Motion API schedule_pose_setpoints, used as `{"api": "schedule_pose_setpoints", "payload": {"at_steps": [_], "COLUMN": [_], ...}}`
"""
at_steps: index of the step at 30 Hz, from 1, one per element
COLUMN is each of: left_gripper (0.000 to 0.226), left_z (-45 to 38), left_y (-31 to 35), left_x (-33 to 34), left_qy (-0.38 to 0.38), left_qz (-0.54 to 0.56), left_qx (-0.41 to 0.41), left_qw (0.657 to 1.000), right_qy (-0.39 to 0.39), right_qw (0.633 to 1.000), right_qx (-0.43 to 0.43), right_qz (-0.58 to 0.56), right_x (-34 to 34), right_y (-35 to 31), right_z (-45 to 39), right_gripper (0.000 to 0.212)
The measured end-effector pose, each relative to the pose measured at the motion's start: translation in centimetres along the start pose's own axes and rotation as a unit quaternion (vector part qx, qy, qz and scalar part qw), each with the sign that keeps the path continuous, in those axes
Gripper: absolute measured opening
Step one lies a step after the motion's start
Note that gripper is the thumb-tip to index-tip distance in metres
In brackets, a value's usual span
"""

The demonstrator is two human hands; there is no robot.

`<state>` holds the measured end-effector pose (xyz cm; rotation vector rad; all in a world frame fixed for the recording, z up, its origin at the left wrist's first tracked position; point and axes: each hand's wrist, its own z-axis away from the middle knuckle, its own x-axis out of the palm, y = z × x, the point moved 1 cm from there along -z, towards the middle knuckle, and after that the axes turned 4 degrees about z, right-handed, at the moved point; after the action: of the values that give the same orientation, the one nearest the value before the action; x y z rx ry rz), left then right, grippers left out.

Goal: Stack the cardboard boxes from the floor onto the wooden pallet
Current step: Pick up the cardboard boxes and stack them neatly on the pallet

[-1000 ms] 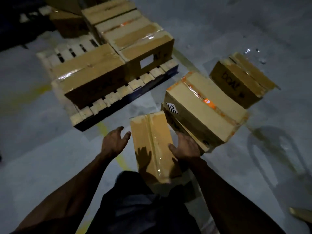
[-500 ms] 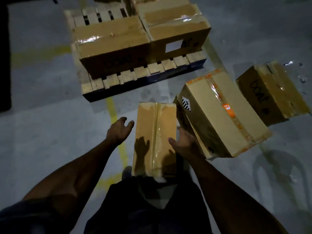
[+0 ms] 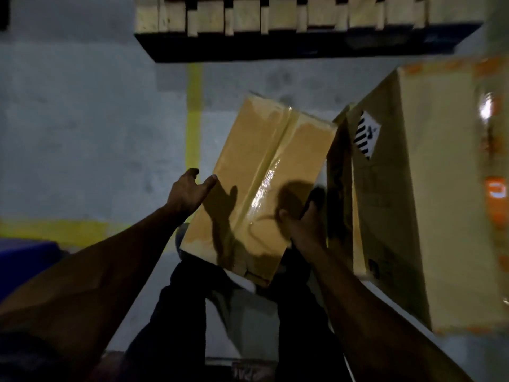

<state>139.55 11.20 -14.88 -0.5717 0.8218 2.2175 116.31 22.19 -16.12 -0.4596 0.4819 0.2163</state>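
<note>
Roughly centred below me: narrow cardboard box (image 3: pixel 261 186), long face up, sealed with glossy clear tape along its seam, tilted so its far end points toward the wooden pallet (image 3: pixel 303 28) at the top of view.

Right hand (image 3: pixel 304 219) grips the box's right edge near the close end, fingers curled round the side. Left hand (image 3: pixel 190 193) is spread, fingers straight, at the left edge; whether it touches I cannot tell.

Handling, my guess: stiff board, fairly light given one hand carries it. The tape looks slick, so I'd hold bare cardboard on the two long sides, not the seam.

Edges: a bigger box (image 3: pixel 413 194) with a striped label sits just beside the right hand, tight on that side. Left side opens onto bare floor (image 3: pixel 82 133) with a yellow line (image 3: pixel 194 117). Between the box and the pallet's slat ends the floor is open; I judge the way forward free, though the pallet top is out of view.
</note>
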Motion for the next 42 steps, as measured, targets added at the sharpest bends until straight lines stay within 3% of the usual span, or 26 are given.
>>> {"api": "schedule_pose_setpoints", "payload": {"at_steps": [6, 10, 16, 20, 23, 29, 35, 39, 42], "left_gripper": [0.087, 0.090, 0.065, 0.055, 0.043, 0.056, 0.055, 0.070, 0.069], "left_z": [-6.8, -10.5, -12.8, -13.1, -12.9, -11.4, -8.1, -4.8, -2.3], "left_y": [-3.3, -5.4, -6.6, -6.7, -7.0, -9.3, -9.2, -8.8, -7.4], "left_x": [5.7, 7.5, 8.6, 8.3, 6.7, 1.9, -5.4, -13.5, -18.9], "left_qy": [-0.010, -0.024, -0.057, -0.039, -0.038, 0.018, 0.085, 0.128, 0.160], "left_qz": [0.017, 0.032, 0.089, 0.112, 0.139, 0.199, 0.213, 0.215, 0.183], "left_qx": [-0.044, -0.058, -0.058, -0.089, -0.122, -0.165, -0.139, -0.120, -0.093], "left_qw": [0.999, 0.997, 0.993, 0.989, 0.982, 0.966, 0.963, 0.961, 0.966], "right_qy": [0.015, 0.023, 0.060, 0.061, 0.045, 0.041, 0.048, 0.064, 0.093], "right_qw": [0.998, 0.990, 0.975, 0.978, 0.986, 0.998, 0.992, 0.984, 0.974], "right_qx": [0.055, 0.088, 0.123, 0.110, 0.071, -0.012, -0.088, -0.124, -0.143], "right_qz": [-0.034, -0.109, -0.175, -0.165, -0.147, -0.039, 0.081, 0.115, 0.147], "right_x": [5.1, 7.9, 10.1, 10.2, 10.4, 10.9, 9.3, 8.1, 7.1], "right_y": [4.2, 5.5, 6.4, 6.0, 4.5, -1.8, -10.3, -17.8, -22.1], "right_z": [-7.8, -10.9, -12.9, -12.4, -11.4, -9.2, -5.1, 1.1, 5.3], "right_gripper": [0.111, 0.094, 0.099, 0.098, 0.097, 0.100, 0.092, 0.076, 0.073]}}
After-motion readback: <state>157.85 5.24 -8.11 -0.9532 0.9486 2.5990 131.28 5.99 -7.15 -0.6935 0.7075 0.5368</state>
